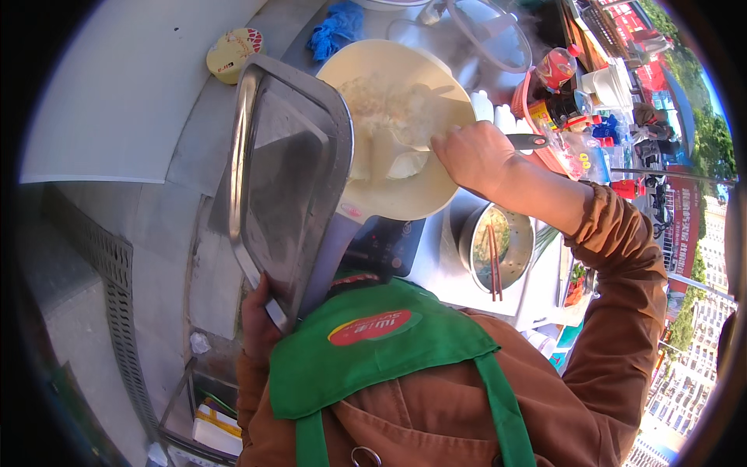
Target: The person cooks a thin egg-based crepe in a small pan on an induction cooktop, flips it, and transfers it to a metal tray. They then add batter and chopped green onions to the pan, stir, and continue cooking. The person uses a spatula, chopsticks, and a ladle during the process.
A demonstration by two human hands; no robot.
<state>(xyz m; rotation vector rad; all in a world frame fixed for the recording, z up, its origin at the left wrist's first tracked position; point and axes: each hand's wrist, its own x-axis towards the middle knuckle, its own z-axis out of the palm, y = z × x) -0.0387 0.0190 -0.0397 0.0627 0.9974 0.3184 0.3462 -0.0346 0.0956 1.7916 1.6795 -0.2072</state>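
Note:
My left hand [260, 321] grips the near end of a rectangular stainless steel tray [280, 175], tilted beside a deep cream-coloured pan [435, 192]. The tray's visible inside holds no food. My right hand [475, 154] is closed around a cooking utensil, whose dark handle end [528, 141] sticks out past the hand. Inside the pan, the pale utensil head [405, 160] sits among light-coloured food [379, 96], blurred by steam. Part of an induction cooker [382, 245] shows beneath the pan, on my side.
A metal pot [525, 239] with brown chopsticks [494, 257] across it stands right of the cooker. Beyond my right hand, a pink basket [545, 154] holds several bottles. A glass lid [496, 41] and blue cloth [335, 29] lie behind the pan; a yellow round container [233, 55] is left.

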